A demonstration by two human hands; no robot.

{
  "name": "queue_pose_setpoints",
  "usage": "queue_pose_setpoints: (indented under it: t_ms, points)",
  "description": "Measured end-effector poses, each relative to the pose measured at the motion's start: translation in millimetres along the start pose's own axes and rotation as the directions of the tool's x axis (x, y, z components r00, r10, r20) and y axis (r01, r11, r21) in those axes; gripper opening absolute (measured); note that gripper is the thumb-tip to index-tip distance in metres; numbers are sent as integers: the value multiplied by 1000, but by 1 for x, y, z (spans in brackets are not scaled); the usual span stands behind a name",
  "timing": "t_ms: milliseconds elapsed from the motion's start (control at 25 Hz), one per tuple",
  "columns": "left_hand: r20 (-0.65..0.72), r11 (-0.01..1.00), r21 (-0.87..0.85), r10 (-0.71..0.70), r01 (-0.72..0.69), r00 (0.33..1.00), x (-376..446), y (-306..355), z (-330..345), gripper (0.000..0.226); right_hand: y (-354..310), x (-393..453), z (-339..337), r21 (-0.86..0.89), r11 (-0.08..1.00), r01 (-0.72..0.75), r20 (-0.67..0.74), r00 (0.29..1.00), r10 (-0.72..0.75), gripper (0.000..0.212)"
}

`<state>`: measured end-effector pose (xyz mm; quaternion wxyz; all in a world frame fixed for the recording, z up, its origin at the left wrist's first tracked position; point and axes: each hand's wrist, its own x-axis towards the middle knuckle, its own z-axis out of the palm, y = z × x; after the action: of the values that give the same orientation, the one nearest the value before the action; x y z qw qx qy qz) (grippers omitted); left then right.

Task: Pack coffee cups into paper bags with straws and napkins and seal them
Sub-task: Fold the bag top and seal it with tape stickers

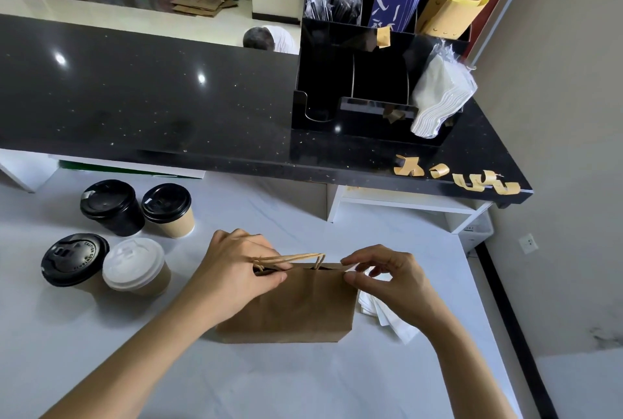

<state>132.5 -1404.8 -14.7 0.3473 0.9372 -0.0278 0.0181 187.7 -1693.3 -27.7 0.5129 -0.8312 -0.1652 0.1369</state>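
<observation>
Brown paper bag (290, 304) stands upright on the white desk (303, 378), handles up. Left hand (232, 270) pinches the rim's left end; right hand (384, 275) pinches the right corner. White napkins (381, 312) lie just behind the bag's right side. Four lidded coffee cups (135, 270) stand left. Beyond, a black organizer (371, 81) holds wrapped straws (332, 2).
</observation>
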Motion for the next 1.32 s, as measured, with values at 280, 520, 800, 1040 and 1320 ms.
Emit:
queue_pose_setpoints:
  t_ms: [280, 520, 800, 1040, 1320]
  points:
    - [43, 996, -72, -44, 47, 998, 0, 1, -1, 17, -45, 51, -70, -587, 809, 45, -481, 784, -392, 23]
    - [54, 991, -120, -55, 61, 997, -3, 1, -3, 15, -63, 100, -100, -783, 520, -341, -504, 838, -210, 37]
    - [70, 992, -111, -60, 67, 996, -3, 0, -4, 10, -57, 109, -94, -766, 577, -283, -453, 874, -173, 15]
    - [86, 993, -99, -50, 59, 995, -2, 0, -5, 9, -48, 103, -107, -821, 571, -22, -184, 956, -227, 20]
    - [99, 994, -96, -48, 57, 994, -3, 2, -7, 8, -44, 109, -113, -928, 373, -9, -94, 973, -210, 37]
